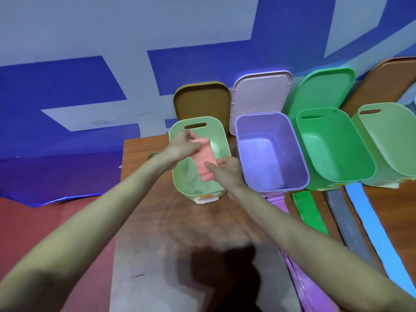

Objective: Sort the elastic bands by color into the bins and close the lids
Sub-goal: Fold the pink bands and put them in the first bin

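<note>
A folded pink elastic band hangs over the opening of the pale green bin at the left of the row. My left hand pinches its far end, and my right hand grips its near end. To the right stand a purple bin, a bright green bin and another pale green bin, all with no lid on. On the table in front of them lie a purple band, a green band, a grey band and a blue band.
Lids lean against the blue and white wall behind the bins: a brown lid, a pinkish lid, a green lid and another brown lid. The wooden table ends at its left edge near the first bin; red floor lies beyond.
</note>
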